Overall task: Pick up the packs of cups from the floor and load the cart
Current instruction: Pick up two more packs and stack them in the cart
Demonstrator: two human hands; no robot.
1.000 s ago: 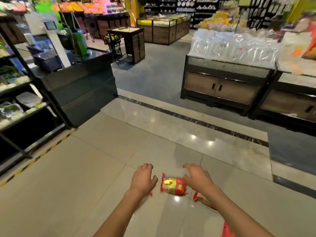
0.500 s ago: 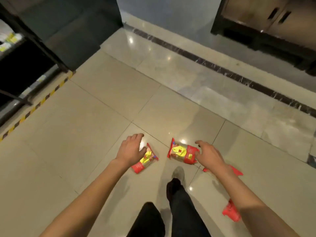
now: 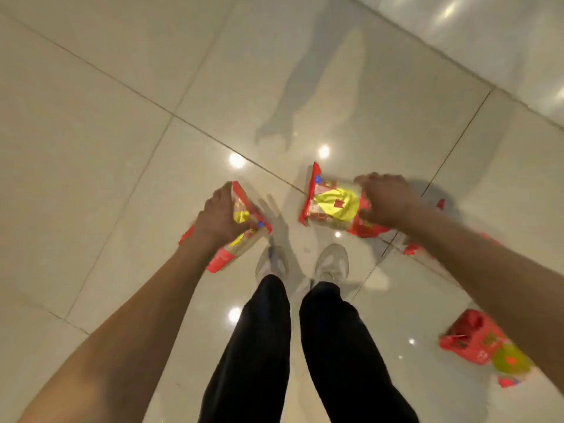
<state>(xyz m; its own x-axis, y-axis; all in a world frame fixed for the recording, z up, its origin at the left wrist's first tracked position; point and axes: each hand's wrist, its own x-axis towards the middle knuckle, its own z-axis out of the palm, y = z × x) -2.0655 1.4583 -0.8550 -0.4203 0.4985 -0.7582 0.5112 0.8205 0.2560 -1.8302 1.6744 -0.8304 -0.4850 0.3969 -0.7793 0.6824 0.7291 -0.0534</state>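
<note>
Several red and yellow packs of cups lie on the glossy tiled floor. My left hand [image 3: 218, 218] grips one pack [image 3: 241, 239] by its upper end, the pack tilted toward my feet. My right hand [image 3: 386, 204] holds a second pack [image 3: 331, 204] at its right end; its yellow label faces up. A third pack [image 3: 421, 247] peeks out from under my right forearm. A fourth pack [image 3: 485, 349] lies at the lower right. No cart is in view.
My two feet in light shoes [image 3: 331, 264] and dark trousers stand just below the packs. Beige floor tiles [image 3: 106, 148] stretch all around, with ceiling lights mirrored in them.
The view has tipped from the shop aisle straight down to the floor. Both hands have dropped onto the packs and closed around them.
</note>
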